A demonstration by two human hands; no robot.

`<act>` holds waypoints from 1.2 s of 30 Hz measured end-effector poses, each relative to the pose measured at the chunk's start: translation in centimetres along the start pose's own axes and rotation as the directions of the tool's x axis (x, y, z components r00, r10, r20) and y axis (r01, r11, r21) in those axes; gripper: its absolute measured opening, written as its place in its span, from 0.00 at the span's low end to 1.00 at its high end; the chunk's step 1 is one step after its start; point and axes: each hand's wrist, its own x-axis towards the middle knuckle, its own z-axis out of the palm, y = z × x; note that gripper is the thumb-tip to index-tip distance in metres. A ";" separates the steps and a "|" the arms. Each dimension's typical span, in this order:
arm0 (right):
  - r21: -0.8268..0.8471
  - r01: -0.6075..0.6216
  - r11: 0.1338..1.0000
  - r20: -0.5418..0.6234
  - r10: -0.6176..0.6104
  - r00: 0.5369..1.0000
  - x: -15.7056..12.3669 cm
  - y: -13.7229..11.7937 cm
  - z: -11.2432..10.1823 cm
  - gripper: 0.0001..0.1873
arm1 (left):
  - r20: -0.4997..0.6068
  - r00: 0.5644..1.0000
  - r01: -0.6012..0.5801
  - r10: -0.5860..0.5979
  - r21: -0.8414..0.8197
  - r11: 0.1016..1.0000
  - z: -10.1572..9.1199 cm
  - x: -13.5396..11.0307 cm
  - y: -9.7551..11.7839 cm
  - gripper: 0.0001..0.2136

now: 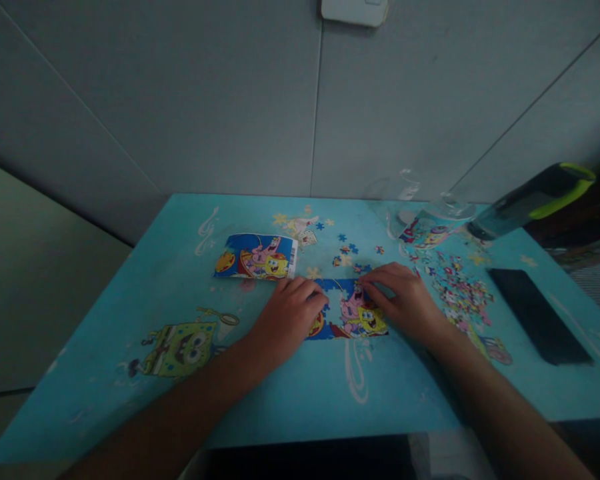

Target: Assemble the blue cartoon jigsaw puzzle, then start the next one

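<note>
A partly assembled jigsaw puzzle [347, 313] lies on the blue table, with a gap in its upper middle where the tabletop shows. My left hand [293, 310] rests over its left part, fingers bent together and pressed on it. At the upper right of the puzzle, the thumb and fingers of my right hand [400, 293] are pinched together; whatever is between the fingertips is too small to make out. Several loose puzzle pieces [347, 249] lie just behind the puzzle. A picture card [255, 257] with the same cartoon scene lies behind my left hand.
To the right is a heap of puzzle pieces [463, 293], with a dark phone-like slab [540, 317] beyond it. A clear container [443, 220] and a dark bottle with a green strap [525, 200] are at the back right. A wall [240, 120] borders the printed table [130, 313].
</note>
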 end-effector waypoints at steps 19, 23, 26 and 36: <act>-0.009 -0.001 1.000 0.016 0.001 1.000 0.0 -0.1 -0.1 0.08 | 0.011 0.998 0.064 -0.065 0.046 0.997 -0.1 0.0 0.2 0.04; -0.010 -0.003 1.000 0.021 0.003 1.000 0.0 -0.1 -0.1 0.08 | 0.018 0.997 0.074 -0.075 0.061 0.995 -0.1 0.1 0.2 0.04; -0.008 0.002 1.000 0.023 -0.002 1.000 0.1 -0.2 -0.1 0.07 | 0.021 0.997 0.077 -0.078 0.053 0.996 -0.2 0.2 0.2 0.03; -0.023 0.000 1.000 0.056 0.001 0.998 0.0 -0.6 -0.2 0.08 | -0.103 0.987 0.096 -0.126 -0.260 0.961 0.9 1.6 0.0 0.03</act>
